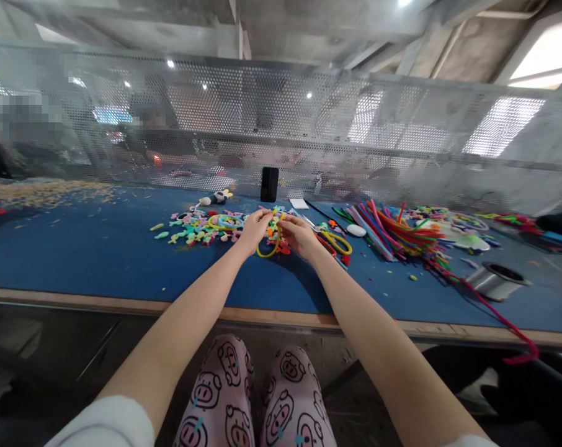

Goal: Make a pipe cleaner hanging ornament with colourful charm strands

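"Head view: what carries everything?"

"One blue-topped desk (76,254) with a wooden front edge, stretching right across the frame. Behind it runs a grey perforated screen (272,112); a concrete ceiling (290,31) fills the top, with a bright opening (544,59) at upper right."

"And the hands?"

"Two. The left hand (257,228) and the right hand (298,234) are close together at the centre of the frame, fingertips grasping one yellow strip (265,255) between them. It bends into a curve; whether its lowest part touches the desk, I cannot tell."

"Count the rest."

"One upright black phone (270,184) just above centre, one white card (298,203) near it to the right, one white oval object (356,230) right of the right hand, one metal spool (490,282) at lower right."

"Any coloured stuff?"

"One bundle of coloured strips (397,226) right of centre and one spread of small pastel pieces (192,226) left of centre, both too many to count. One red cord (535,351) hangs over the front edge at lower right."
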### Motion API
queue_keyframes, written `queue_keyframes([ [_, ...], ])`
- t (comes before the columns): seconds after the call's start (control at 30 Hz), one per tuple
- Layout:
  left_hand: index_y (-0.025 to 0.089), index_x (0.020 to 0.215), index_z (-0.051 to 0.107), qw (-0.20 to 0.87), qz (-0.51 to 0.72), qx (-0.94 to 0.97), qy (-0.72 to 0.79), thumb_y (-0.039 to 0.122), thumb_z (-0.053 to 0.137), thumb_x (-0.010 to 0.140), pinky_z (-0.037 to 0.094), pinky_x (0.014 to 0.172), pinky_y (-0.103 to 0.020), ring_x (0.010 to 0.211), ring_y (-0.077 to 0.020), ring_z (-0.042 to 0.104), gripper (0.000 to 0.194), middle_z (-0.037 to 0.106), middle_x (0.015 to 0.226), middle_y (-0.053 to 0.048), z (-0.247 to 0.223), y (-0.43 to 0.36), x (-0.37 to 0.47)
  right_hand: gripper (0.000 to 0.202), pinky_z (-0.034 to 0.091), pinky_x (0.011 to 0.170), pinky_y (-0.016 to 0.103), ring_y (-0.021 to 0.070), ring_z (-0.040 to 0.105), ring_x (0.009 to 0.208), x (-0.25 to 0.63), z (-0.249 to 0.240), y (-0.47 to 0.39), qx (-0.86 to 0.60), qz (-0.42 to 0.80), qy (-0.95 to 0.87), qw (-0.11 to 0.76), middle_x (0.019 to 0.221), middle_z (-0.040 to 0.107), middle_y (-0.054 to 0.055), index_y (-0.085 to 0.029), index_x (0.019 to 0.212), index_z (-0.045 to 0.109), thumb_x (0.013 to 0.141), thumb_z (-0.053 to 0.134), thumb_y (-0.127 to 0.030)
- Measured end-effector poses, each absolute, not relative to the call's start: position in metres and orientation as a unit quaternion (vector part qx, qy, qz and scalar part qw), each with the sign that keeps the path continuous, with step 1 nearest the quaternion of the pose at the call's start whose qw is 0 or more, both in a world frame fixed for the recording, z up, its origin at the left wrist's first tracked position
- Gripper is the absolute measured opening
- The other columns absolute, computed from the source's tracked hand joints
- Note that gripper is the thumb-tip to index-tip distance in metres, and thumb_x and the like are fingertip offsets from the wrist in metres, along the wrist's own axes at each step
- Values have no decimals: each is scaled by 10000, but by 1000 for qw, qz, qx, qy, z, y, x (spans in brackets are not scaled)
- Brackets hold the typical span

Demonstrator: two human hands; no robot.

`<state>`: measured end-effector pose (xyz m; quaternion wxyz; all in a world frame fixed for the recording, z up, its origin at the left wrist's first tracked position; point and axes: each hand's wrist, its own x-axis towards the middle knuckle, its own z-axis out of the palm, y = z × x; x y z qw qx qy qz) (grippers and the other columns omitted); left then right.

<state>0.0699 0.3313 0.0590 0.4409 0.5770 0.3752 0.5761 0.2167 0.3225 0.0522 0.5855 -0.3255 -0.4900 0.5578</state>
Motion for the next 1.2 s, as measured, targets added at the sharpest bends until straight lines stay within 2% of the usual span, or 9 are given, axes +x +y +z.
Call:
queue_keyframes([
  [0.1,163,915,707,411,586,601,356,300,599,873,477,674,-249,762,-156,609,179,685,811,-43,58,331,69,348,472,613,240,89,548,593,214,54,318,-312,570,-497,575,639,594,-53,-196,780,671,558,903,-328],
  [0.23,160,942,722,411,599,607,322,262,637,844,495,798,-281,889,-182,650,165,733,965,-76,55,334,71,351,463,582,244,89,526,562,211,57,313,-310,571,-508,566,601,567,-53,-194,767,675,570,904,-373],
  [0.3,162,940,717,426,598,599,319,264,647,838,491,771,-278,843,-172,644,160,728,957,-70,54,336,72,364,469,591,244,86,531,568,210,58,312,-316,556,-513,572,613,584,-45,-185,753,682,559,910,-391],
  [0.47,166,849,667,482,579,576,317,271,647,840,431,617,-247,622,-111,533,108,640,770,-11,54,335,73,398,511,658,255,97,577,627,210,58,314,-338,509,-512,604,668,643,-23,-180,742,693,530,919,-430],
  [0.83,149,770,631,533,567,551,301,227,645,806,475,721,-278,714,-135,592,87,647,757,-21,59,330,73,396,522,689,278,120,621,650,211,53,319,-363,480,-515,610,713,691,4,-177,776,721,529,906,-425],
  [1.07,152,712,635,585,532,534,300,264,657,783,471,627,-264,642,-131,575,135,622,689,-15,65,326,70,350,429,533,240,83,519,537,212,54,319,-376,395,-555,627,642,636,-29,-190,740,681,573,891,-416],
  [1.2,156,707,629,565,525,555,310,265,636,800,460,607,-255,638,-130,561,144,605,684,-10,63,328,70,377,413,547,237,71,489,542,211,57,316,-375,385,-562,628,650,591,-57,-201,774,649,559,894,-391],
])
